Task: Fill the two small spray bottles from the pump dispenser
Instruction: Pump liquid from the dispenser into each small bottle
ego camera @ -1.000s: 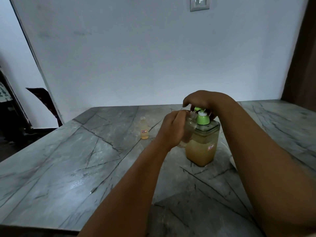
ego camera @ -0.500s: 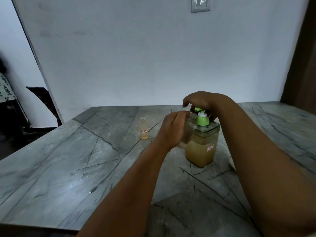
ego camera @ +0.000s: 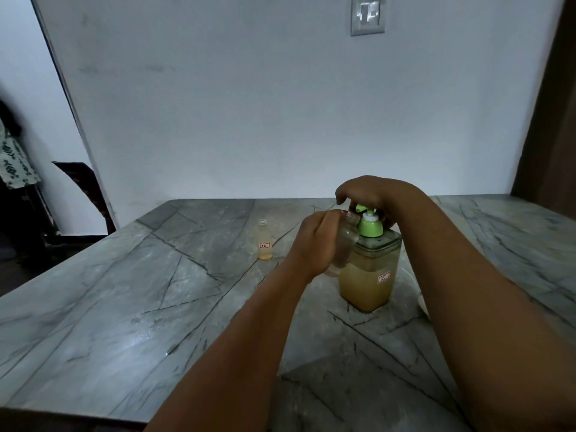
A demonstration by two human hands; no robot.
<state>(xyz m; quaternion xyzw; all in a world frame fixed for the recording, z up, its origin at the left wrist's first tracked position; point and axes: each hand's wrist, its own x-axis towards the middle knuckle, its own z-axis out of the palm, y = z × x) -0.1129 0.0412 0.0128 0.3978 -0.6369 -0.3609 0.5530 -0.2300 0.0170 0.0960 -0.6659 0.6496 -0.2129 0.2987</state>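
Left hand [ego camera: 314,241] grips the empty spray bottle [ego camera: 343,244] under the nozzle to catch liquid; right hand [ego camera: 371,194], fingers curled, presses the pump dispenser [ego camera: 371,266].

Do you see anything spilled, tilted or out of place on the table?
Nothing stands out. The pump dispenser and the small bottle on the table stand upright. The left hand holds the second bottle tilted at the pump, as filling needs.

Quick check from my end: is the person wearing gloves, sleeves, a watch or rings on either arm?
None show. Both forearms are bare up to the bottom edge of the picture, with no sleeve or watch. The left hand and right hand are ungloved, and no rings are visible in this dim light.
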